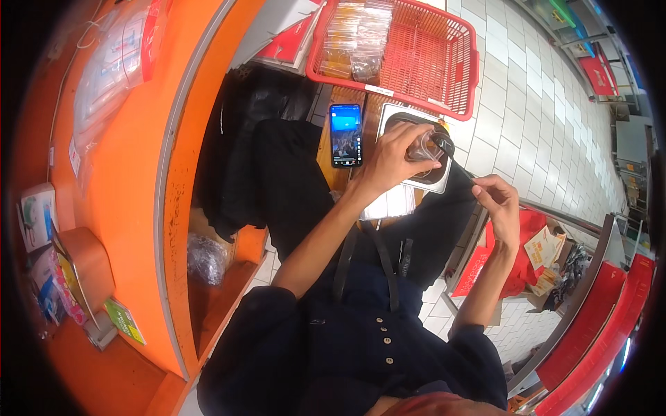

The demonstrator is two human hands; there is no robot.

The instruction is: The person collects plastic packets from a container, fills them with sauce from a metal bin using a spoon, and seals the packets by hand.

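Note:
Over a metal food pan (384, 120) with dark contents, my left hand (398, 151) grips a small clear plastic bag (427, 148) by its sides, the mouth held apart. My right hand (494, 200) pinches the thin handle of a dark spoon (460, 165). The spoon's bowl end is at the bag's mouth; whether it lies inside is hard to tell. A stack of clear plastic bags (390, 204) lies just below the pan, near my lap. Left of the pan, a smartphone (346, 136) with a lit screen rests on a wooden surface.
Beyond the pan stands a red plastic basket (471, 62) with rows of small filled bags (356, 39) on its left side. An orange counter (140, 208) rises at my left. To the right are a red bag (512, 260) and a metal-edged shelf (577, 307).

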